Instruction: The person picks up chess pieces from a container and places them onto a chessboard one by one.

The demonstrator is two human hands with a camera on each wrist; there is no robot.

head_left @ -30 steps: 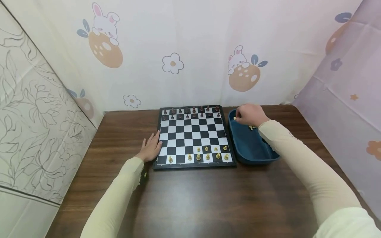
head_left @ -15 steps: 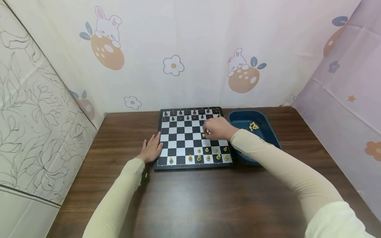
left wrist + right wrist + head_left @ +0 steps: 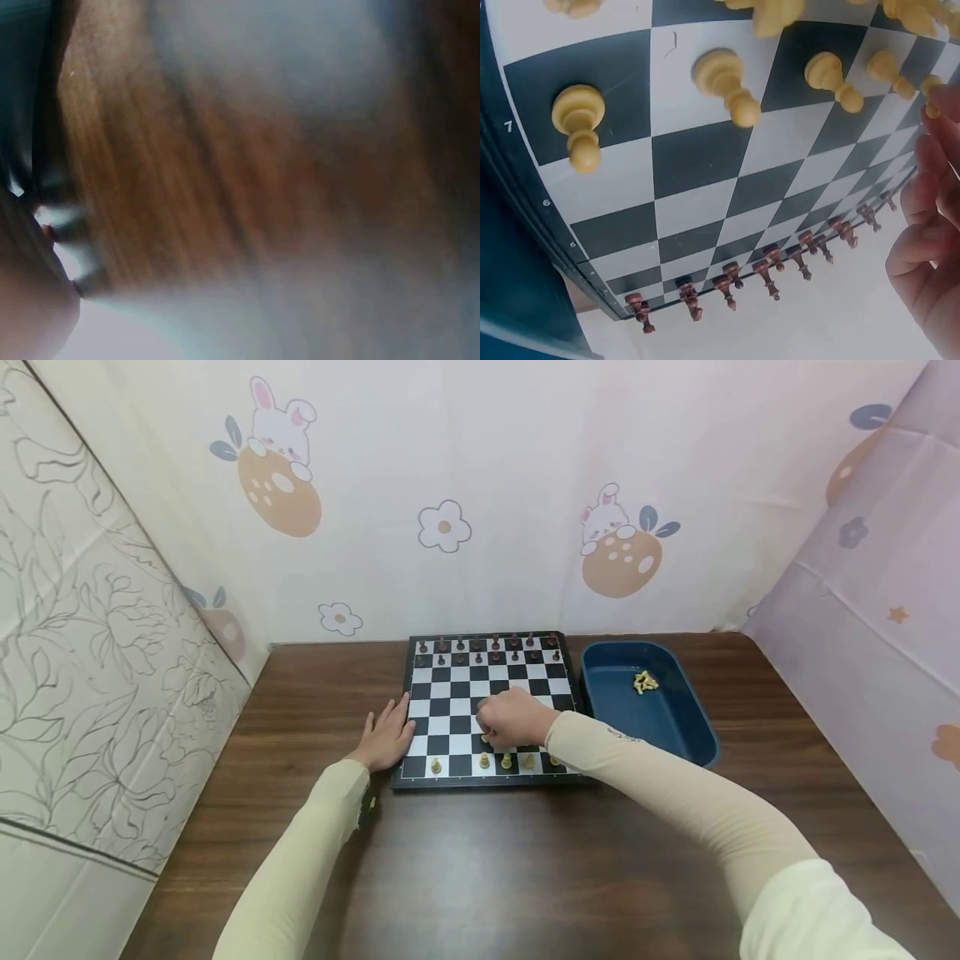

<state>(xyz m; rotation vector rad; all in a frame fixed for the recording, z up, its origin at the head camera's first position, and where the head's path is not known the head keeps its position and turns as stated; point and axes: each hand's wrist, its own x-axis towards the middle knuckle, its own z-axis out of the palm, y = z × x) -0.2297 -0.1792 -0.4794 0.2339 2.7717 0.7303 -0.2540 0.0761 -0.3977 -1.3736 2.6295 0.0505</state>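
My right hand (image 3: 517,718) reaches over the near side of a black-and-white chessboard (image 3: 458,724). Thumb and fingers pinch a pale yellow pawn (image 3: 931,84), which is at the end of a row of standing yellow pawns (image 3: 727,86). Whether its base touches the board I cannot tell. On the board's left edge rests my left hand (image 3: 386,735), fingers spread and straight, holding nothing. Yellow back-row pieces (image 3: 436,766) stand along the near edge, some hidden by the right hand and sleeve. Dark red pieces (image 3: 766,279) fill two rows on the far side.
A blue tray (image 3: 693,714) stands right of the board, with a small heap of yellow pieces (image 3: 645,682) inside. Brown wooden table (image 3: 450,868) lies around the board. A patterned curtain (image 3: 510,568) hangs behind. The left wrist view is mostly blurred table.
My right hand has carried a yellow piece from above the blue tray leftward and toward the near side of the board, up to the pawn row. The left hand has stayed on the board's edge.
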